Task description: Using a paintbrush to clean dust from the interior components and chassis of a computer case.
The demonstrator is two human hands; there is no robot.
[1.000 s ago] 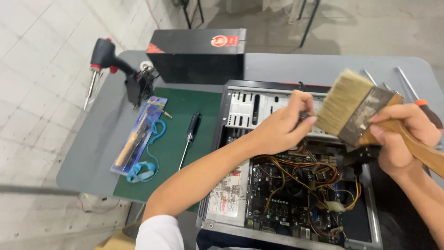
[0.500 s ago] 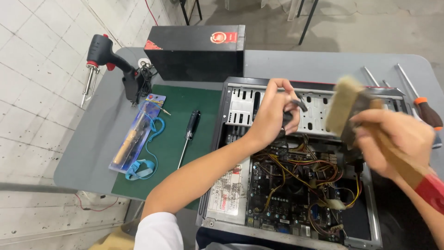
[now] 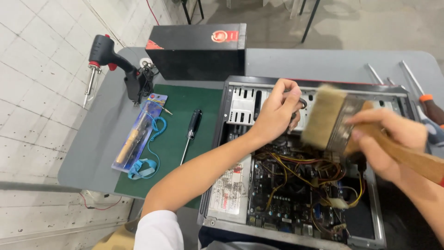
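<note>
Head view: hands over an open computer case [image 3: 231, 139].
Right hand [image 3: 386, 141] clasps a paintbrush [image 3: 328, 118]; left hand [image 3: 276, 112] curls around a cable, inside.

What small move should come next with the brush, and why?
Probably lower the brush in the right hand onto the board and wires: its bristles hang above the open computer case, while the left hand grips near the drive bay.

A grey table [image 3: 323, 62] stands on a concrete floor [image 3: 370, 23] beside what looks like white tiling [image 3: 32, 69].
</note>
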